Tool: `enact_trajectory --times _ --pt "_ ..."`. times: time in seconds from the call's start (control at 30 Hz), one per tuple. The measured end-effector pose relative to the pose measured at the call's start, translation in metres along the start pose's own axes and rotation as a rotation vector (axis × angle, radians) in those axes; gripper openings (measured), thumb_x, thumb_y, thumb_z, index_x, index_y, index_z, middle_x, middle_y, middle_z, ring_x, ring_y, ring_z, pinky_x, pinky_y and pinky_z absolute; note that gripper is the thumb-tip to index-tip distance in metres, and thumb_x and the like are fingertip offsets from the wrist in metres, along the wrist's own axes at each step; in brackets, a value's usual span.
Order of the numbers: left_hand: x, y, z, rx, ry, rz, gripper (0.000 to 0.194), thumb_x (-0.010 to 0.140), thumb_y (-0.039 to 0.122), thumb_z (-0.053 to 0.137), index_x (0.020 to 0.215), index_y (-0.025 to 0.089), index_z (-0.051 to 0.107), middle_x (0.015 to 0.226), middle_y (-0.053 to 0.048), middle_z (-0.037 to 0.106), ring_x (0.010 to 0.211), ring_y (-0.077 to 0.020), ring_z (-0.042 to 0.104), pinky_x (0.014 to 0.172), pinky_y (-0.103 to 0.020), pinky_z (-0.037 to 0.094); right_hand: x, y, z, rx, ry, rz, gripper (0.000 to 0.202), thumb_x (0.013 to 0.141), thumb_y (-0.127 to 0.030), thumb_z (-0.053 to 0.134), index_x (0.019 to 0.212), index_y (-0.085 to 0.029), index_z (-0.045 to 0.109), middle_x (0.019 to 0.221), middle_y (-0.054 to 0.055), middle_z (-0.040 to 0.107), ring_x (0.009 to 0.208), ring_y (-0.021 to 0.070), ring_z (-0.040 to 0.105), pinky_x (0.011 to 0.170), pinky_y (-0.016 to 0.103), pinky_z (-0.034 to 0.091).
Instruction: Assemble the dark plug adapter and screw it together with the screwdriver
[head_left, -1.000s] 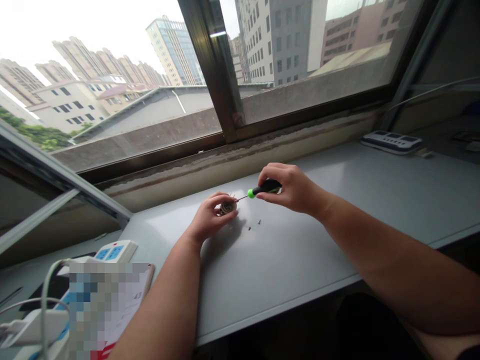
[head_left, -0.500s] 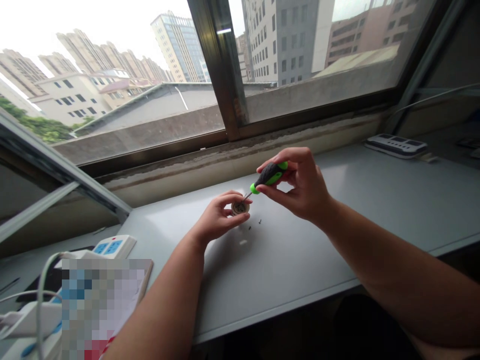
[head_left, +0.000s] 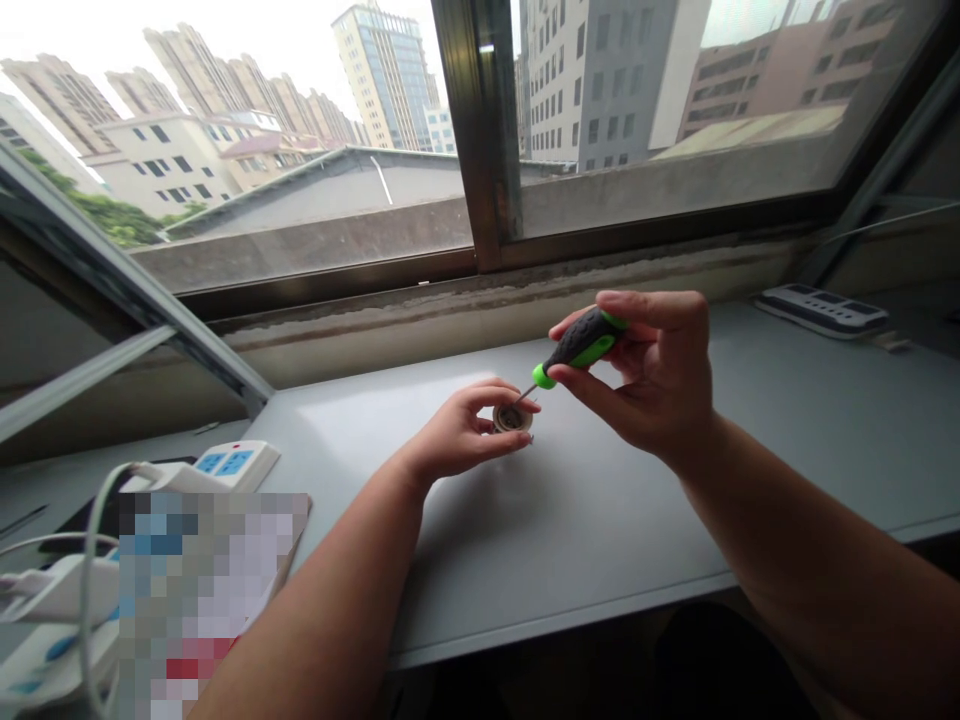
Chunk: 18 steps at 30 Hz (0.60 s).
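Note:
Pinched between the thumb and fingers of my left hand is a small round cream-coloured piece, its hollow face turned up towards me. Metal seems to show inside the hollow, too small to make out. My right hand grips a screwdriver by its black and green handle. The thin shaft slants down to the left, and its tip reaches into the round piece. Part of that piece is covered by my left fingers. A tiny dark bit shows by my left thumb tip.
A grey-white table stands below a window. White power strips and plugged-in cables lie at the left, beside a blurred-out flat item. Another white power strip rests at the back right.
Both hands, with the round piece and screwdriver, have shifted right and a little nearer. Two small screws seen earlier on the table are now mostly hidden near my left hand. The view has turned slightly.

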<state>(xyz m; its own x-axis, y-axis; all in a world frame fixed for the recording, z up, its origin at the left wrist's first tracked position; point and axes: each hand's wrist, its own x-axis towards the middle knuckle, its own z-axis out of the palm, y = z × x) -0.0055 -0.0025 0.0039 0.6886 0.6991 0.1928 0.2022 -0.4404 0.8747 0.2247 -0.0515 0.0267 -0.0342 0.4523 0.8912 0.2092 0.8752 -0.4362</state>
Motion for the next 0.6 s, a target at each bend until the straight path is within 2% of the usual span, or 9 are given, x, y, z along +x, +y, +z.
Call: enact_trajectory --times 0.17,0.27,0.43,0.5,0.6 --pt "0.000 0.001 0.002 -0.007 -0.025 -0.002 0.034 0.083 0.035 0.081 0.114 0.021 0.078 0.117 -0.013 0.062 0.102 -0.0239 0.064 0.065 -0.026 0.056 0.002 -0.002 -0.001 0.037 -0.022 -0.015 0.061 0.085 -0.021 0.080 0.135 -0.037 0.049 0.112 0.004 0.069 0.102 0.0239 0.075 0.077 0.036 0.069" --pt "0.000 0.000 0.003 -0.015 -0.035 -0.003 0.034 0.083 0.034 0.081 0.115 0.021 0.077 0.117 -0.013 0.062 0.102 -0.0233 0.065 0.066 -0.025 0.056 0.005 -0.001 -0.003 0.073 -0.053 -0.069 0.063 0.085 -0.018 0.078 0.138 -0.037 0.051 0.119 0.004 0.068 0.107 0.0250 0.074 0.081 0.039 0.069" --pt "0.000 0.000 0.004 -0.012 -0.063 -0.011 0.035 0.084 0.033 0.080 0.115 0.019 0.077 0.119 -0.013 0.061 0.101 -0.0217 0.064 0.065 -0.023 0.054 0.010 0.003 -0.006 0.166 -0.103 -0.202 0.060 0.085 -0.016 0.073 0.140 -0.032 0.056 0.134 0.007 0.065 0.125 0.0302 0.067 0.097 0.051 0.066" --pt "0.001 0.001 0.004 -0.025 -0.060 -0.009 0.035 0.084 0.033 0.080 0.116 0.018 0.076 0.118 -0.012 0.061 0.100 -0.0208 0.064 0.064 -0.023 0.053 0.011 0.002 -0.005 0.168 -0.098 -0.224 0.063 0.083 -0.014 0.075 0.140 -0.033 0.057 0.132 0.007 0.065 0.120 0.0292 0.068 0.093 0.050 0.067" --pt "0.001 0.005 0.004 -0.043 -0.056 0.005 0.032 0.083 0.033 0.081 0.111 0.017 0.077 0.117 -0.012 0.062 0.099 -0.0202 0.063 0.065 -0.022 0.053 0.010 -0.002 -0.005 0.097 -0.024 -0.275 0.068 0.074 -0.014 0.085 0.133 -0.039 0.063 0.118 0.003 0.066 0.100 0.0243 0.071 0.079 0.045 0.070"
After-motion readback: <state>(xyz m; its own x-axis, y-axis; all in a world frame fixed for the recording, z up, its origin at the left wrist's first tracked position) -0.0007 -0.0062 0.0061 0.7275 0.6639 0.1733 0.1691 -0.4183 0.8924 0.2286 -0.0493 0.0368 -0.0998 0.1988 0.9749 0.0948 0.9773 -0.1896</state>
